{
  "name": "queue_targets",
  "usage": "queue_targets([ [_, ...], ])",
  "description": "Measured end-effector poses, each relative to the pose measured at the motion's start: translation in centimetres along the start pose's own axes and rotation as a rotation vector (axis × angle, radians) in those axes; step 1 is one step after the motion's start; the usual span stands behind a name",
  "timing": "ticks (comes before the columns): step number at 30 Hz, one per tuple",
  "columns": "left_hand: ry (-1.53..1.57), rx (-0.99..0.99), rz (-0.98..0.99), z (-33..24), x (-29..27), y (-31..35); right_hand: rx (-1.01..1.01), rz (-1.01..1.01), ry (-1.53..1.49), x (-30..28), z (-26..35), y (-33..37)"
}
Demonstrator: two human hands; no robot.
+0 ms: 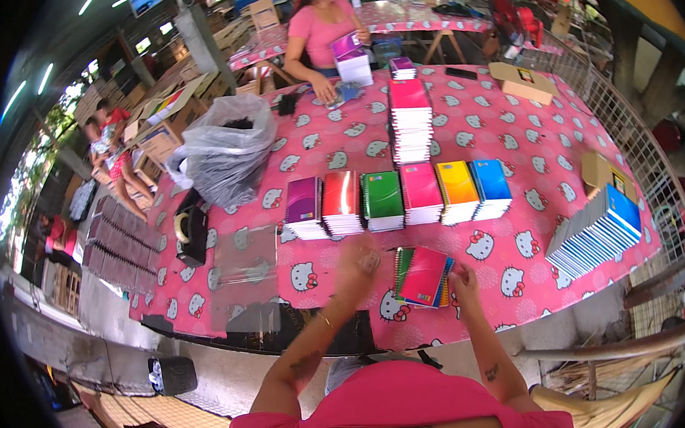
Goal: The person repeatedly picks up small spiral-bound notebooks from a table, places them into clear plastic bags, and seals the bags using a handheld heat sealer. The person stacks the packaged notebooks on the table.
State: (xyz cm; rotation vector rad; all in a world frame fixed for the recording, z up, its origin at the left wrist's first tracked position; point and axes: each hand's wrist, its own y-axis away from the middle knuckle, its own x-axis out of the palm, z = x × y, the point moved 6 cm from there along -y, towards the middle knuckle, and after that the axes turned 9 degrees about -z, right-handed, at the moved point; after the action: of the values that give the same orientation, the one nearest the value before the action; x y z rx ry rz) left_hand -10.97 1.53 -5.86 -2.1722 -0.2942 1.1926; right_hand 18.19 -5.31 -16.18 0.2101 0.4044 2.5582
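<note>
A small fanned stack of spiral notebooks (425, 276), pink on top with green, blue and yellow edges showing, lies on the table in front of me. My right hand (464, 283) is closed at the stack's right edge, fingertips against the covers. Left of the stack, my left hand (356, 266) is smeared by motion, so its fingers cannot be read. Just beyond stands a row of notebook piles: purple (303, 201), red (341, 196), green (381, 194), pink (421, 186), yellow (457, 183) and blue (489, 180).
Clear plastic sleeves (244, 267) and a tape dispenser (192, 235) lie to the left, near a large plastic bag (229, 150). A long pink-topped notebook pile (411, 123) and a blue one (594, 230) stand on the table (511, 282). Across it, a person (324, 38) handles notebooks.
</note>
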Motion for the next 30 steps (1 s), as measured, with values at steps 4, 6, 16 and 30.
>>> queue_targets([
  [4, -0.361, -0.710, -0.215, 13.8, -6.1, -7.0, -0.093, 0.064, 0.116, 1.5, 0.0, 1.6],
  [6, -0.443, -0.420, -0.228, 13.2, -6.0, -8.1, -0.169, 0.167, 0.041, 2.3, -1.2, 0.2],
  [16, -0.095, 0.167, 0.103, 11.9, -4.7, -9.6, -0.089, 0.109, -0.015, 1.4, -0.9, 1.6],
  [30, 0.083, 0.537, 0.330, -12.7, 5.2, 8.4, 0.101, 0.089, -0.204, 1.0, -1.9, 0.7],
])
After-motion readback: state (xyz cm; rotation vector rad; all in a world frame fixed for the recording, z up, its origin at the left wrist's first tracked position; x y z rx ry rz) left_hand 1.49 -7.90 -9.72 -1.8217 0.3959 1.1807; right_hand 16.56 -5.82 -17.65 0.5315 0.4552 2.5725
